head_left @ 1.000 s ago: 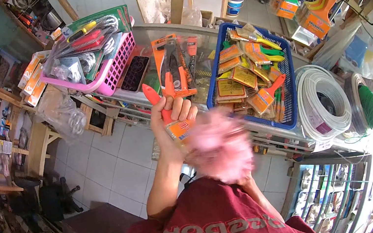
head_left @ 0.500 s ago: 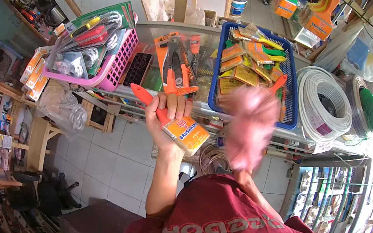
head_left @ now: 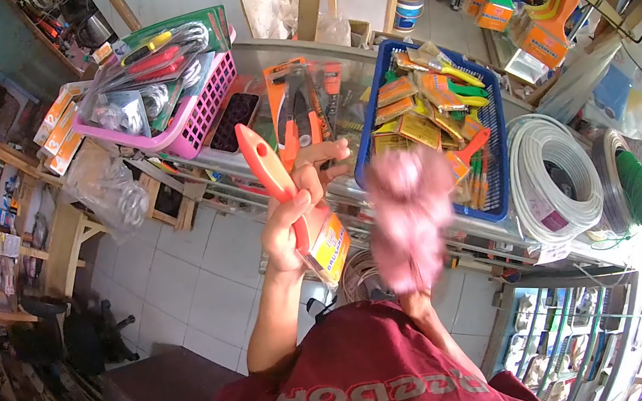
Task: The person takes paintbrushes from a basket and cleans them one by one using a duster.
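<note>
Okay, left hand (head_left: 282,231) has the red-handled brush (head_left: 266,163) off the worktop (head_left: 249,57), by its near edge; grip closed at thumb, other fingers loose. Right hand hidden by blurred pink cloth (head_left: 413,223), near blue basket's (head_left: 500,139) near-left corner; can't tell grip, or cloth-brush contact. Looks mid-handling: one brush up, packs (head_left: 417,130) in basket, can't tell how many done.

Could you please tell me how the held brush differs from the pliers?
The brush is up in the left hand; the pliers lie on the counter. The brush has one handle, pointing away from the person; the pliers have two, pointing toward them. Both have orange-red handles.
</note>
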